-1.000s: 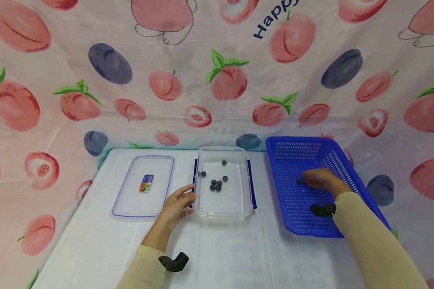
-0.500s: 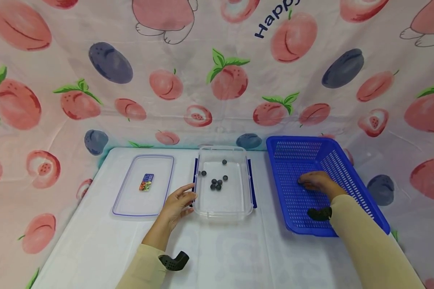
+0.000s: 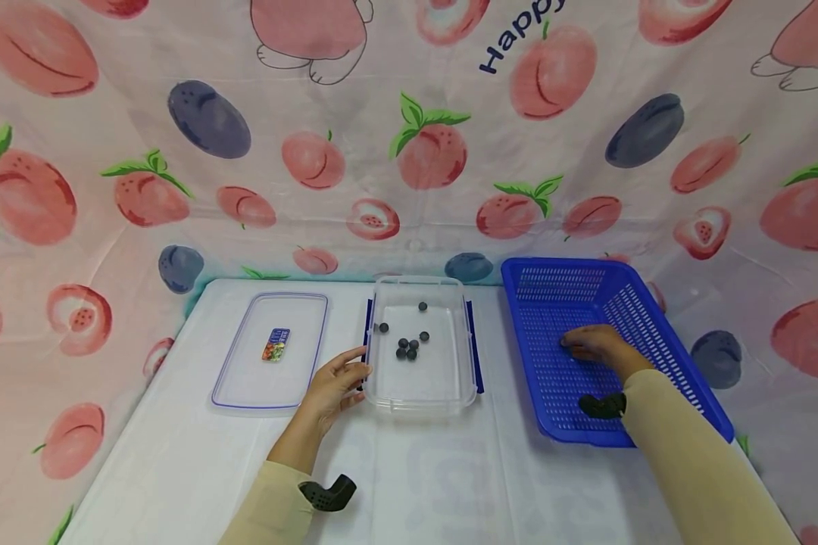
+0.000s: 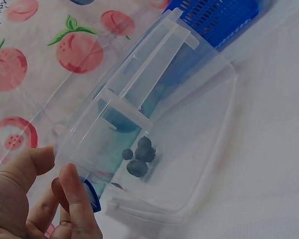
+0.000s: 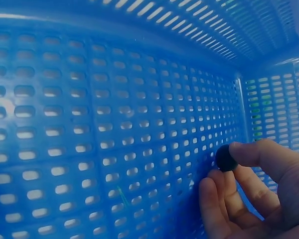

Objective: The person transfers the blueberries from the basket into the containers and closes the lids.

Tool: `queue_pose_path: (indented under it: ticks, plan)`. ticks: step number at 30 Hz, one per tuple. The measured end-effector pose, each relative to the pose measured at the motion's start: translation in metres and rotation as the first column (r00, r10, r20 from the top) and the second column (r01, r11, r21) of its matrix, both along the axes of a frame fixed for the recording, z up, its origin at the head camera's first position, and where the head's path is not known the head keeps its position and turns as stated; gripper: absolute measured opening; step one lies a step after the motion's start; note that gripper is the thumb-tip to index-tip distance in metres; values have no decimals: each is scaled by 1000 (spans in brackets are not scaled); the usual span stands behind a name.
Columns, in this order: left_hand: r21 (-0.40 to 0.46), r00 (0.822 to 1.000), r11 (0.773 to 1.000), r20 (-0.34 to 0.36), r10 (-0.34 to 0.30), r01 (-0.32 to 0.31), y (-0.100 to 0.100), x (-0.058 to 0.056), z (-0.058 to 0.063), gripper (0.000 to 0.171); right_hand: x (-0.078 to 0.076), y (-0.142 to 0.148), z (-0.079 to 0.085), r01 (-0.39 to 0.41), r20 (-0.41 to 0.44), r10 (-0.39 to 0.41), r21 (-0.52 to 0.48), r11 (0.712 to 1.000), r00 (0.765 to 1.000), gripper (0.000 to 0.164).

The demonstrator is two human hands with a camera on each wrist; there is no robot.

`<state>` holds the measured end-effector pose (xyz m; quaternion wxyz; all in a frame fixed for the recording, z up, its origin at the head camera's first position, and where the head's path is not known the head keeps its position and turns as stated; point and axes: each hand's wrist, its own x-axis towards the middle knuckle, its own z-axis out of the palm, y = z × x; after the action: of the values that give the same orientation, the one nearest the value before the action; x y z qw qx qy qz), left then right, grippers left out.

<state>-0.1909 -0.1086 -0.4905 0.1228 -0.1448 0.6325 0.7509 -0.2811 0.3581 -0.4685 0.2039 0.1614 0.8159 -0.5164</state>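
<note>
A clear plastic box (image 3: 443, 378) with blue side latches stands in the middle of the table, with several blueberries (image 4: 145, 150) scattered on its floor. My left hand (image 3: 334, 384) holds the box's left side, thumb at the rim and fingers by the blue latch (image 4: 92, 195). Inside the blue basket (image 3: 545, 409), at the right, is my right hand (image 3: 598, 344). Thumb and fingertips pinch one dark blueberry (image 5: 226, 158) low over the slotted floor; in the head view the hand mostly covers it.
Left of the box lies its clear lid (image 3: 245, 378) with a blue seal and a small label (image 3: 276, 345). A fruit-printed cloth (image 3: 382, 151) hangs behind the white table (image 3: 436, 477). The basket's raised walls surround the right hand.
My right hand has shifted slightly left in the basket, and its fingertips have taken hold of the blueberry that showed beside them earlier. The left hand and box stay in place.
</note>
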Motion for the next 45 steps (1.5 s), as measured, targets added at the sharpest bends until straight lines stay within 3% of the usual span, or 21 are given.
queue_pose_path:
  ticks: [8,19,29,33,45]
  plan:
    - [-5,1000,1000,5,-2,2,0,0,0,47,3,-3,4,-75,-29,73,-71,995,997,46]
    - [-9,1000,1000,7,-10,10,0,0,2,48,10,-9,16,-185,-114,174,-88,979,978,49]
    - [-9,1000,1000,5,-8,8,0,0,1,48,22,-18,37,-262,-189,266,43,964,945,53]
    - [-12,1000,1000,1,-14,14,0,1,1,48,26,-24,45,-293,-217,294,39,955,931,56]
    - [-13,1000,1000,2,-13,13,0,0,1,47,39,-51,60,-333,-281,310,-36,942,908,53]
